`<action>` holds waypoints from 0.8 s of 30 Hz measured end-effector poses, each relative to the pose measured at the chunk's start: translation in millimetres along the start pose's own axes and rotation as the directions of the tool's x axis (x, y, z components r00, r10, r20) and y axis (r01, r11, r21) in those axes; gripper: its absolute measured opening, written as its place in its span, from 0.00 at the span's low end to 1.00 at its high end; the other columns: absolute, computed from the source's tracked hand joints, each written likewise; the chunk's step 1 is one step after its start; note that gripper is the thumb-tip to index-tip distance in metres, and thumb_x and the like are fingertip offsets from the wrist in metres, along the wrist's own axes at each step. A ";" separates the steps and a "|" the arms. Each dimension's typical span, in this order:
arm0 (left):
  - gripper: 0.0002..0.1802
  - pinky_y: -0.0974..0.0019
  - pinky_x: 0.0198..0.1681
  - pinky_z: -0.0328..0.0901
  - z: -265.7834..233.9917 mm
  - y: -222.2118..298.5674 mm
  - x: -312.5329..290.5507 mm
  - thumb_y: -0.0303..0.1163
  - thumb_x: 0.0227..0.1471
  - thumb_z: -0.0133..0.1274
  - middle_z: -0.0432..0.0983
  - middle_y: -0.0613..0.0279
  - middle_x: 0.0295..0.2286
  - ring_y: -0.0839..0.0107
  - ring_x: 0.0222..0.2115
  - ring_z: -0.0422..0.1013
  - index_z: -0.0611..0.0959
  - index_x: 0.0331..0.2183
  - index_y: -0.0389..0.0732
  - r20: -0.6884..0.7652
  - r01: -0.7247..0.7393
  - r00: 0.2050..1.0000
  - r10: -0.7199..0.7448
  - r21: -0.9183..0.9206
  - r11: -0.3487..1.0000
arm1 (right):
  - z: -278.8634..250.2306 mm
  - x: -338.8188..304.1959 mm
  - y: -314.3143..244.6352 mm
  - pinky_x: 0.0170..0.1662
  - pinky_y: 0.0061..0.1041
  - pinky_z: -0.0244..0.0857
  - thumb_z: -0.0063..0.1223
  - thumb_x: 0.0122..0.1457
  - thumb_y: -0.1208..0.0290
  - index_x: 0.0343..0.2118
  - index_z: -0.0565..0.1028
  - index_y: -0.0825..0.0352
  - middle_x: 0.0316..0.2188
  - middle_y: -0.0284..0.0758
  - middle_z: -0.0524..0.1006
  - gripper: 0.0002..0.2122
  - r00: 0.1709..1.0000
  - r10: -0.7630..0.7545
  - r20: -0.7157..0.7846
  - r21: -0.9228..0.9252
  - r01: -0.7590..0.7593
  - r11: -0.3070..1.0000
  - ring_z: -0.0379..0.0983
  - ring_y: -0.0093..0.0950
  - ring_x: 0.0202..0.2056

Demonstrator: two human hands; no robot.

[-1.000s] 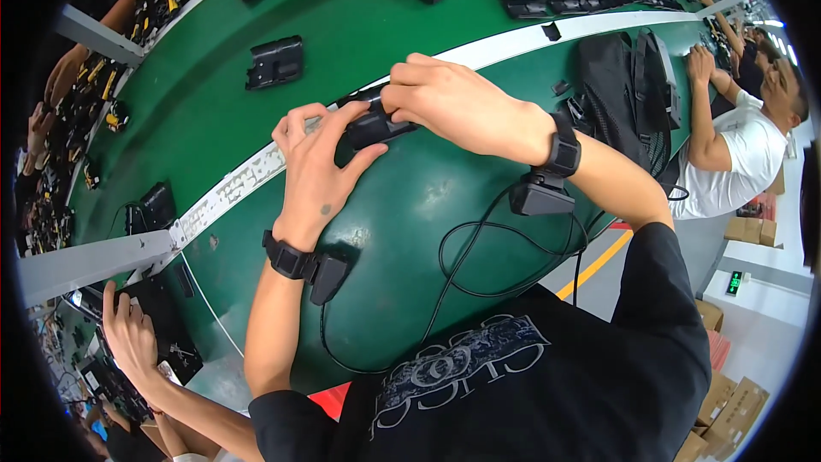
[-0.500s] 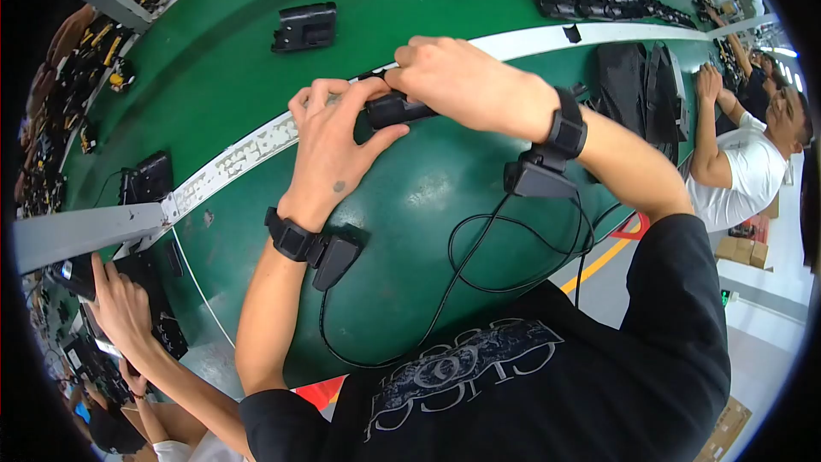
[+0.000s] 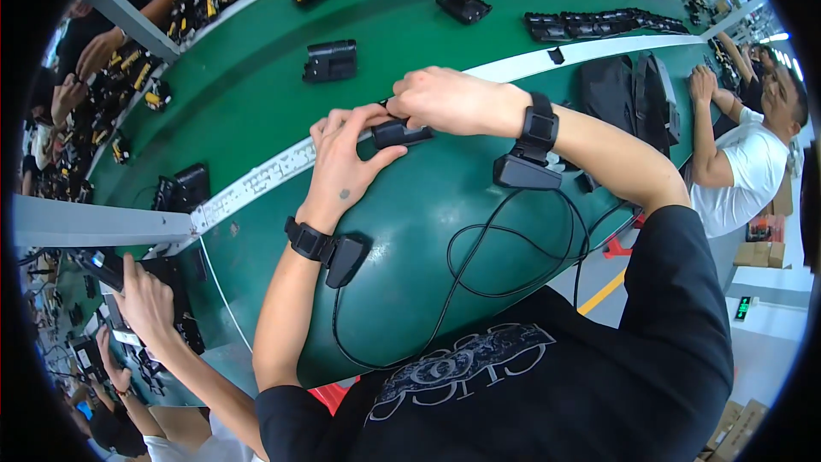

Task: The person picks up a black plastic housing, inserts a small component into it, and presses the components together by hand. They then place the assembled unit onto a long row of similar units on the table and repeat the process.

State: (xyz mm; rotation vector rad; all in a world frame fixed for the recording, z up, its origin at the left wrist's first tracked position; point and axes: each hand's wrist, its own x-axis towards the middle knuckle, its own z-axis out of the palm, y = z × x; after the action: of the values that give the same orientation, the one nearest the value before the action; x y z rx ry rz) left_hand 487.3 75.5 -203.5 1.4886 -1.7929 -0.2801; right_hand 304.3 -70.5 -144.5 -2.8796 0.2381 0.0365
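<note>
A black plastic housing (image 3: 402, 133) lies at the near side of the white strip, on the green bench. My left hand (image 3: 338, 167) grips its left end, thumb along the near side and fingers on the far side. Over its far edge bends my right hand (image 3: 445, 101), fingers curled tight. The fingertips point at the housing's upper left, and whatever they pinch is hidden beneath them. Both wrists wear black straps, each with a cabled black box: the left box (image 3: 348, 260) hangs beside the forearm, the right box (image 3: 527, 171) below the wrist.
Loose black cable (image 3: 453, 269) loops over the near bench. Similar housings (image 3: 330, 61) and a row of black parts (image 3: 599, 24) sit beyond the white strip (image 3: 256, 191). Black bags (image 3: 609, 90) lie right. A grey post (image 3: 103, 221) and a co-worker's hand (image 3: 145, 304) are left.
The whole view has shifted, with far bench items now lower. Both hands stay at the housing in nearly the same grip. The co-worker's hand at left still holds a black device.
</note>
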 end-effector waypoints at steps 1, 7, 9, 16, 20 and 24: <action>0.32 0.55 0.59 0.55 0.5 0.8 3.5 0.42 0.49 0.73 0.85 0.68 0.45 0.62 0.49 0.70 0.81 0.54 0.44 -0.006 0.012 1.000 -0.013 -0.029 0.999 | -1.0 -1.7 2.6 0.45 0.43 0.75 0.64 0.57 0.74 0.38 0.80 0.69 0.35 0.41 0.79 0.07 1.000 0.003 -0.006 0.013 -0.003 1.000 0.78 0.44 0.44; 0.30 0.54 0.59 0.55 2.1 -38.9 35.4 0.39 0.52 0.70 0.81 0.68 0.51 0.60 0.50 0.69 0.81 0.55 0.45 -0.184 0.091 0.977 -0.105 -0.081 0.993 | 0.5 -12.2 45.4 0.49 0.41 0.75 0.62 0.60 0.71 0.41 0.80 0.67 0.38 0.41 0.79 0.08 0.977 0.136 -0.165 -0.221 -0.171 0.960 0.77 0.43 0.47; 0.27 0.53 0.59 0.56 -4.6 -55.1 52.7 0.37 0.53 0.68 0.79 0.67 0.52 0.59 0.50 0.69 0.82 0.54 0.46 -0.217 0.078 0.976 -0.009 0.313 0.947 | -2.7 -15.0 69.7 0.50 0.40 0.75 0.61 0.61 0.70 0.43 0.80 0.66 0.40 0.41 0.78 0.09 0.953 0.242 -0.185 -0.213 -0.279 0.936 0.77 0.42 0.49; 0.21 0.50 0.57 0.57 -21.3 -44.4 50.8 0.30 0.53 0.64 0.77 0.67 0.51 0.58 0.51 0.68 0.85 0.51 0.49 0.016 -0.034 0.999 0.030 0.501 0.864 | -21.2 -123.8 68.1 0.51 0.39 0.73 0.61 0.64 0.67 0.47 0.79 0.65 0.42 0.41 0.77 0.12 0.827 0.414 -0.381 -0.030 -0.459 0.888 0.76 0.43 0.49; 0.22 0.51 0.56 0.58 -37.4 -19.6 16.1 0.29 0.48 0.65 0.76 0.66 0.50 0.58 0.50 0.68 0.86 0.48 0.51 0.113 -0.150 0.987 0.110 0.464 0.873 | -23.9 -212.4 54.6 0.51 0.39 0.72 0.63 0.62 0.68 0.46 0.79 0.66 0.42 0.41 0.78 0.12 0.771 0.595 -0.225 -0.009 -0.613 0.790 0.75 0.43 0.48; 0.20 0.52 0.56 0.59 -55.4 -17.0 11.0 0.28 0.48 0.65 0.76 0.65 0.48 0.59 0.50 0.68 0.87 0.46 0.49 0.193 -0.259 0.961 0.196 0.397 0.881 | -11.0 -219.9 40.2 0.52 0.38 0.71 0.65 0.59 0.71 0.45 0.79 0.66 0.41 0.40 0.78 0.13 0.794 0.545 -0.270 -0.121 -0.589 0.799 0.74 0.42 0.46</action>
State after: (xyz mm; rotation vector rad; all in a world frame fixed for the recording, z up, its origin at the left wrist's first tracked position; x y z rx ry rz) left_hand 537.0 77.0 -171.8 1.5499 -2.2304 0.1296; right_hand 80.8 -76.8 -133.8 -2.8795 1.2119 -0.1642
